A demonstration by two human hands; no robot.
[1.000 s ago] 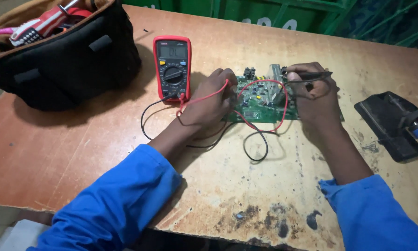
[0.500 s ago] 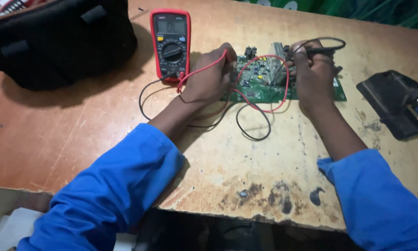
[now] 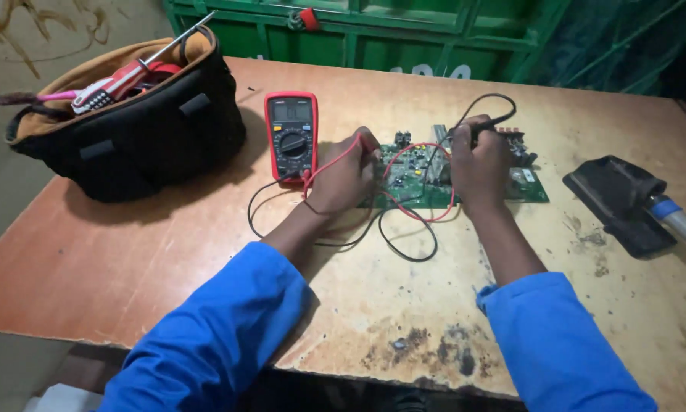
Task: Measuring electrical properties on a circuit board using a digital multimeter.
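Flat green printed circuit board lies mid-table beside the red handheld multimeter; his left hand pinches the thin red probe lead, right hand grips the slim black probe over the board

Setting: an electronics repair workshop. Indicators follow, located relative to the green circuit board. The board lies bare on a worn wooden counter, whose surface shows burn marks and dark stains near the front edge. Just left of the board stands a red digital multimeter, with red and black test leads looping across the board. Further left sits an open black tool bag holding a screwdriver and other hand tools. Well right of the board lies a black pad with a blue-handled tool on it. Behind the board runs green-painted metal framing.
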